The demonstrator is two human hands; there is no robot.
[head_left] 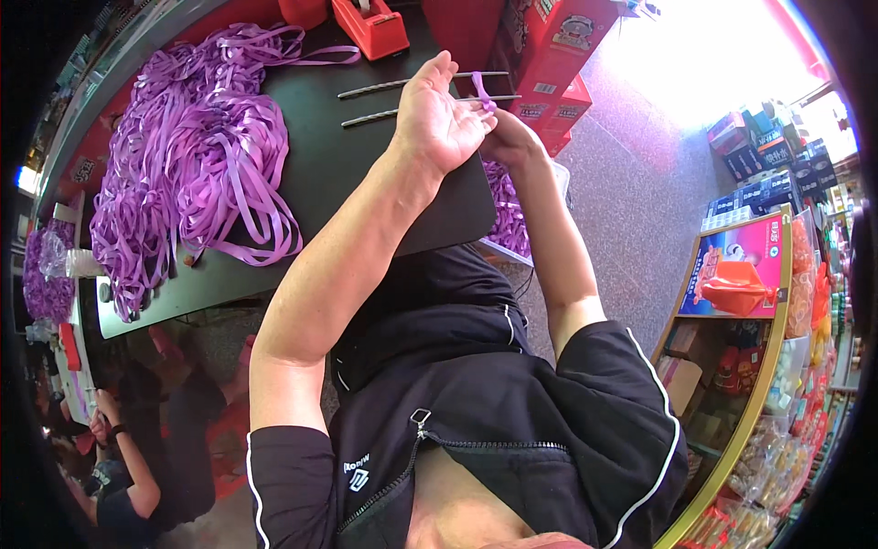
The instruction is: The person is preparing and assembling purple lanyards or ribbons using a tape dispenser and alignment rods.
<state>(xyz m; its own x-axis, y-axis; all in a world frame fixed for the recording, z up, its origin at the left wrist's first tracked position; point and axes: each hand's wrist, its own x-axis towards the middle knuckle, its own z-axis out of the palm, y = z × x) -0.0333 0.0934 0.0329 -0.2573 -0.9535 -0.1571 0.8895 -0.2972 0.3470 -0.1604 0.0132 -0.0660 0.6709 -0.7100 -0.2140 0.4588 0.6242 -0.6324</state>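
Observation:
Two thin twisted metal rods (366, 89) stand out side by side over the dark table. A short piece of purple ribbon (481, 89) is looped around them close to their right ends. My left hand (437, 119) lies across the rods, palm up, thumb apart and fingers stretched toward the ribbon. Just right of it is my right hand (512, 140), reaching up under the ribbon. Its fingertips are hidden behind my left hand, so their grip does not show. A large heap of loose purple ribbon (224, 156) covers the table's left part.
A white bin (508, 252) with more purple ribbon stands below the table's right edge. At the back are a red tape dispenser (370, 29) and red cartons (567, 46). Stocked shelves (768, 366) line the right side. Another person (128, 476) works at lower left.

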